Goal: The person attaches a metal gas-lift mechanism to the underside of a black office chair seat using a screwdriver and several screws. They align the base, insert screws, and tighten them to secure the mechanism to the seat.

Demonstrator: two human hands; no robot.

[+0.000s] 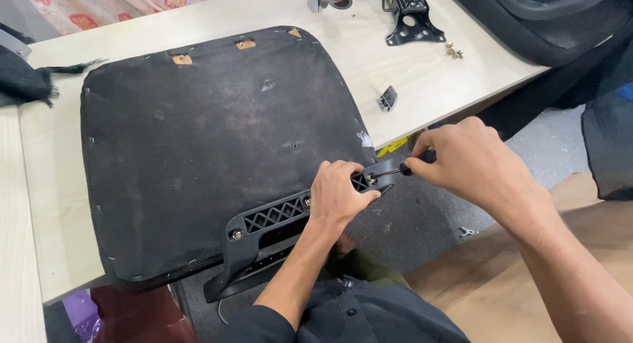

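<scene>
A black chair seat base (211,139) lies upside down on a pale wooden table (409,86). A black plastic armrest bracket (270,218) with a lattice pattern runs along the seat's near edge. My left hand (337,195) presses down on the bracket near its right end. My right hand (471,162) grips a screwdriver (409,168) by its black handle, and the tip sits on a screw (372,179) at the bracket's right end. Another screw (236,235) shows at the bracket's left end.
A black metal chair mechanism (409,17) and a few brass screws (453,51) lie at the table's far side. A small metal piece (387,99) rests near the table's right edge. Another black chair part (547,20) sits at the top right. Dark cloth (23,79) lies at the left.
</scene>
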